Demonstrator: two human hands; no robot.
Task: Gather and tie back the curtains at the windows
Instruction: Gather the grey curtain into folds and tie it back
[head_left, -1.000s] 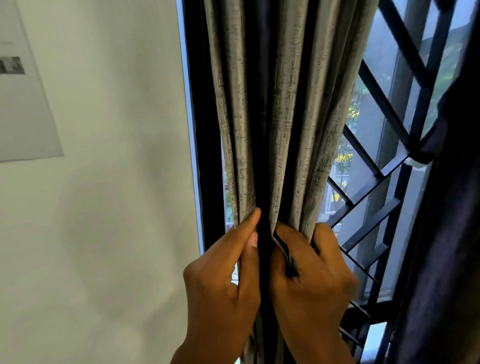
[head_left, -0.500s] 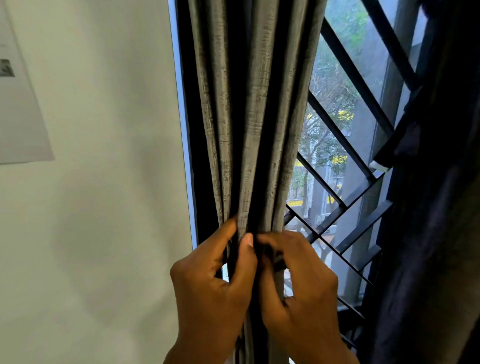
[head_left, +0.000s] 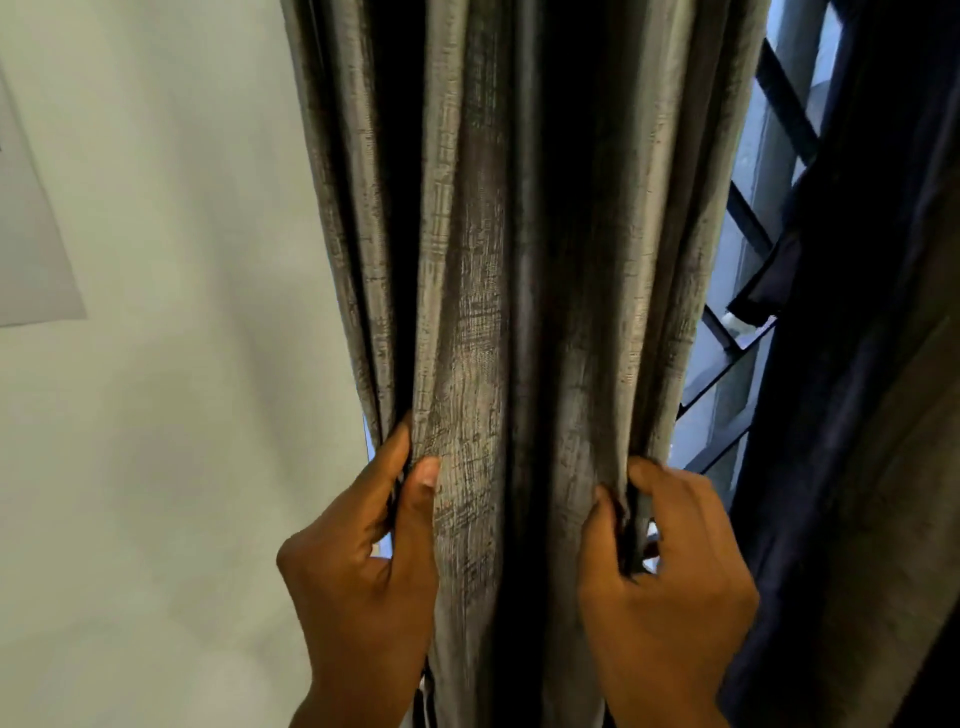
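A grey textured curtain hangs in vertical folds down the middle of the head view, beside the window. My left hand pinches its left edge between thumb and fingers. My right hand grips the folds at its right edge, thumb in front and fingers curled behind the cloth. The two hands are a curtain's width apart at the same height. No tie-back is in view.
A pale wall fills the left, with a sheet of paper stuck on it. A dark metal window grille shows right of the curtain. A dark navy curtain hangs at the far right.
My hands were touching at the middle of a tight bundle; now they are apart and the curtain is spread wider between them. The view has come closer, hiding most of the window.
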